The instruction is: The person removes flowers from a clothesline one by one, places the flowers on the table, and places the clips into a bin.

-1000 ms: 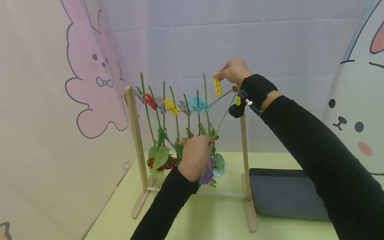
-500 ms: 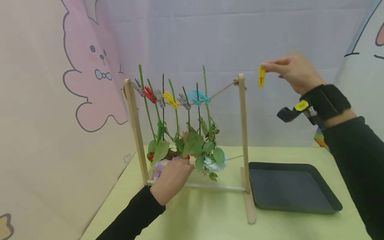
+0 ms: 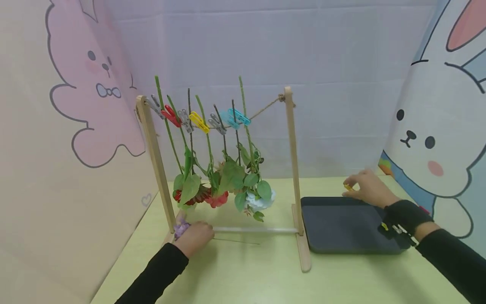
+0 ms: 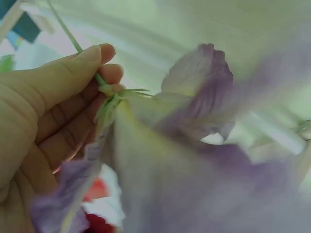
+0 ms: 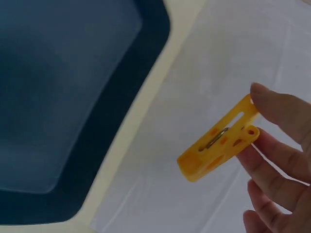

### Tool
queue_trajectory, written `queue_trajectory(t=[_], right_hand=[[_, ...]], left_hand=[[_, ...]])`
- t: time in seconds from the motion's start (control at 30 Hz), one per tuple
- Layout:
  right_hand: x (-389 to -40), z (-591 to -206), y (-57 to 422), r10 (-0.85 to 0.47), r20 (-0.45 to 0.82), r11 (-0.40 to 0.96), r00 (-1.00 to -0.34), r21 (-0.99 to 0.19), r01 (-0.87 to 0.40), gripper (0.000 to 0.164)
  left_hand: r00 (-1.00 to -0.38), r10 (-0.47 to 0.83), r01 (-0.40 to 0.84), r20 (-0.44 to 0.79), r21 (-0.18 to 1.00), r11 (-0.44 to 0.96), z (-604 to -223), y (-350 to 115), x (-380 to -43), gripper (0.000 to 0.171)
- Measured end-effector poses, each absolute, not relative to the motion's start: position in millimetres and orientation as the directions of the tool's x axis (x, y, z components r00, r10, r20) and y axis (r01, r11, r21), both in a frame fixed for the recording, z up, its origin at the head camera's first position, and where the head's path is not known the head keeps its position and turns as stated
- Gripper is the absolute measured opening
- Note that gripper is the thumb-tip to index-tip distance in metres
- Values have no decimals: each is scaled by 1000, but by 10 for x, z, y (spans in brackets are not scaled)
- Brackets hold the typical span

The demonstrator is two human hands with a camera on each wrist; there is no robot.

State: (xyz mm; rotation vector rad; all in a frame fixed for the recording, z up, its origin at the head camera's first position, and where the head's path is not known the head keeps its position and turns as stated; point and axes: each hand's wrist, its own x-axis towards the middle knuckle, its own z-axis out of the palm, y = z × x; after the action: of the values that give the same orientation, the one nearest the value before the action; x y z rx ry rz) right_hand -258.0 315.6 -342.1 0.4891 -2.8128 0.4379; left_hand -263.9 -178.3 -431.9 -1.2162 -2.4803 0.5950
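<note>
Stem (image 4: 67, 30) of purple flower (image 3: 181, 228) is pinched in left hand (image 3: 196, 238); right hand (image 3: 370, 188) pinches yellow clothespin (image 5: 216, 141) near tray (image 3: 338, 230).

The person wears plain black sleeves, which are long. The left sleeve (image 3: 155, 273) ends directly behind the left hand (image 3: 195, 239). Behind the right hand (image 3: 367, 188), one wide black band (image 3: 407, 214) goes around the wrist, and beside it are a silvery metal part (image 3: 400, 229) and a small yellow mark (image 3: 384, 226). Farther behind this hand begins the right sleeve (image 3: 452, 259).
</note>
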Motion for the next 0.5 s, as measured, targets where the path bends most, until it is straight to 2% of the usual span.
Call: queue_trajectory(t=[0.1, 0.27, 0.43, 0.47, 0.5], right_hand=[[-2547, -3723, 3243, -325, 230, 918, -917, -156, -365, 28], [-2523, -4059, 3280, -394, 180, 916, -901, -9, -402, 12], [-2484, -4303, 3316, -394, 130, 919, -910, 45, -392, 25], [-2480, -4346, 3332, -388, 122, 922, -914, 45, -385, 28], [-2477, -4379, 3349, -384, 113, 923, -916, 50, -381, 29]], left_hand=[[-603, 794, 677, 81, -474, 563, -4334, -1822, -2652, 19], [-588, 793, 669, 155, -458, 586, -4387, -1884, -2680, 24], [-546, 800, 681, 249, -424, 597, -4698, -2004, -2865, 31], [-571, 786, 624, 238, -496, 604, -4904, -2079, -2990, 27], [-553, 785, 531, 280, -608, 591, -5094, -2142, -3116, 26]])
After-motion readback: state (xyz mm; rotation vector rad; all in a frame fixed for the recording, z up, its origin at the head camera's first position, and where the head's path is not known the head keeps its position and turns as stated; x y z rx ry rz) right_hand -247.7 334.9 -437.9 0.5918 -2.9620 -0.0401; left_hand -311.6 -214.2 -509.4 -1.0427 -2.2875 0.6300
